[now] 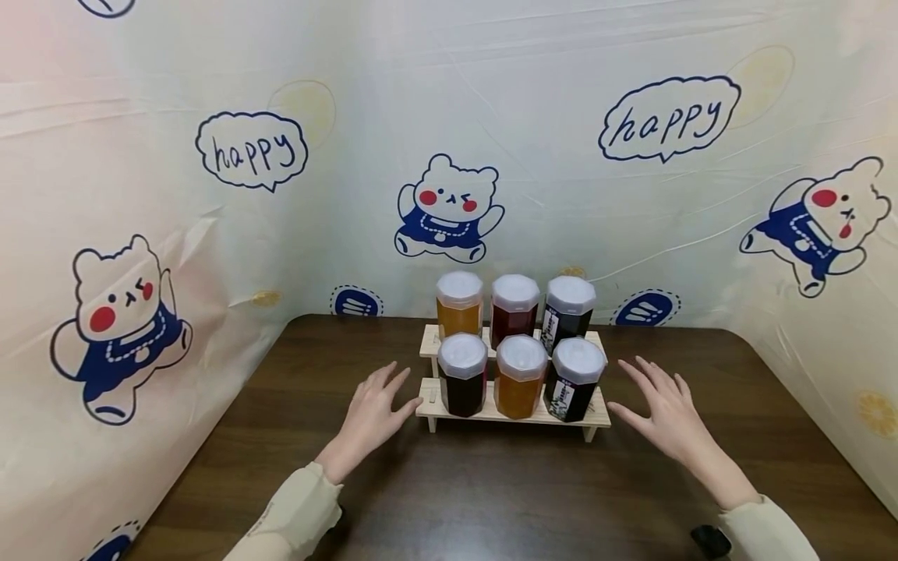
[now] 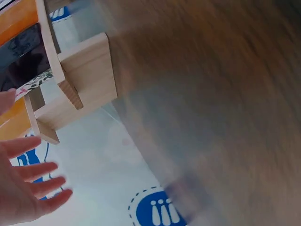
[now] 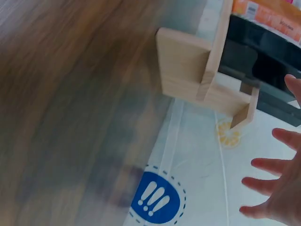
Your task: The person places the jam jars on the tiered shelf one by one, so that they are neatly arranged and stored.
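Note:
A two-step wooden rack (image 1: 512, 414) stands on the table, bearing two rows of octagonal jars with whitish lids. The front row has a dark jar (image 1: 463, 389), an amber jar (image 1: 519, 393) and a black jar with a patterned label (image 1: 571, 397). Behind them are an amber jar (image 1: 459, 312), a dark red jar (image 1: 514, 315) and another black jar (image 1: 567, 318). My left hand (image 1: 373, 413) is spread beside the rack's left end, holding nothing. At the right end my right hand (image 1: 662, 409) is likewise spread, fingers apart and nothing in them.
The dark brown wooden table (image 1: 491, 499) meets a pale cloth backdrop (image 1: 337, 218) printed with bears and "happy" bubbles on the far side and both flanks. A small black object (image 1: 710, 541) shows by the right sleeve.

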`<state>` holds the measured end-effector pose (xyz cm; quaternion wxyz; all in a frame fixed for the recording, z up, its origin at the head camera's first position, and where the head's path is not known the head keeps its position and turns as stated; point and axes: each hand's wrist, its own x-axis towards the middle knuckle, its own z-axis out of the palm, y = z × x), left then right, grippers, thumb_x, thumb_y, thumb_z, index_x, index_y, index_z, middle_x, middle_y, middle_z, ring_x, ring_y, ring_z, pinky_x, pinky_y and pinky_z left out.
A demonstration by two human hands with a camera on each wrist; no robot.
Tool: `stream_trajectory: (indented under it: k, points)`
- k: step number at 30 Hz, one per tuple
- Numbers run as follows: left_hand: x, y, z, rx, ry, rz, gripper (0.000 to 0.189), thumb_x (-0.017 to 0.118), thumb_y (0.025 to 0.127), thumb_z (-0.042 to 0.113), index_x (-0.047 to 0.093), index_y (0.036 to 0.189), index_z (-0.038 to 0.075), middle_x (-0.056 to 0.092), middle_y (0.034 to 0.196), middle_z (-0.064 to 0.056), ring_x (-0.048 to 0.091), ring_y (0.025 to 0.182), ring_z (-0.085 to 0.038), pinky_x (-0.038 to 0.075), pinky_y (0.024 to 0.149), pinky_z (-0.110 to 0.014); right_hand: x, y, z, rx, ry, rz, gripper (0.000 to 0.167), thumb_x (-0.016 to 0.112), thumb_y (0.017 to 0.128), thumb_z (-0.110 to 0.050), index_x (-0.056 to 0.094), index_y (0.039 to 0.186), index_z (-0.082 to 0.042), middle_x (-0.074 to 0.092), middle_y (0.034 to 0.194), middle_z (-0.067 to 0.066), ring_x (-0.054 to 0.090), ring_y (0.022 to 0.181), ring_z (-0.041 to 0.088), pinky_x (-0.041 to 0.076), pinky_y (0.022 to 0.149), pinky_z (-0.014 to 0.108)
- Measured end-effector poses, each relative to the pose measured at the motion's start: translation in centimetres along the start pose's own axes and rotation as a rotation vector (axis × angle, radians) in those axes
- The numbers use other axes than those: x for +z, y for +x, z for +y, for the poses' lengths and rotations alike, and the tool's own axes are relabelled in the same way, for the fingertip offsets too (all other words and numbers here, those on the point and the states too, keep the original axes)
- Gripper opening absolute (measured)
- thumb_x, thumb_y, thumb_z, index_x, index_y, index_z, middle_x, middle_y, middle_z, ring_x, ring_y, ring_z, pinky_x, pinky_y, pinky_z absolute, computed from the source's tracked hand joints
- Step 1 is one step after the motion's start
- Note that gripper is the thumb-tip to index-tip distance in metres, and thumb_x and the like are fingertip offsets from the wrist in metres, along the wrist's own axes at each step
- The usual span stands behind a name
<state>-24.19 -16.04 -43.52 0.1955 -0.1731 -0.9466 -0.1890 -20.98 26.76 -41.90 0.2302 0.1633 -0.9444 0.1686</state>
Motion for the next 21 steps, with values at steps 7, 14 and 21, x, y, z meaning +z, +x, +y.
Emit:
stream_trajectory:
  k: [7,14,21]
  points:
    - [-0.9,-0.3,-0.6,0.054,0.194,-0.112,0.073,0.050,0.079,0.059,0.035,0.137,0.018,0.012,0.145,-0.020,0.009,0.131,-0.038,0.013,0.102,-0.060,0.0,-0.9,0.9,0.036,-0.071,-0.115,0.073,0.059,0.078,-0.048,0.025,0.139,-0.028,0.024,0.139,0.023,0.019,0.124,0.046,0.004,0.095,0.069]
    - [-1.2,-0.4,-1.3,0.075,0.232,-0.168,0.079,0.046,0.076,0.066,0.025,0.141,0.025,-0.004,0.147,-0.017,-0.003,0.131,-0.038,0.002,0.101,-0.064,0.1,-1.0,1.3,0.059,-0.109,-0.189,0.078,0.055,0.078,-0.054,0.014,0.141,-0.034,0.016,0.142,0.023,0.013,0.125,0.049,0.001,0.091,0.073]
    - [-1.6,-0.3,-1.5,0.089,0.240,-0.189,0.080,0.047,0.075,0.067,0.025,0.140,0.026,-0.004,0.146,-0.018,-0.003,0.131,-0.039,0.002,0.099,-0.065,0.1,-0.8,1.4,0.068,-0.113,-0.207,0.079,0.055,0.077,-0.055,0.014,0.141,-0.034,0.016,0.141,0.025,0.013,0.124,0.050,0.002,0.090,0.073]
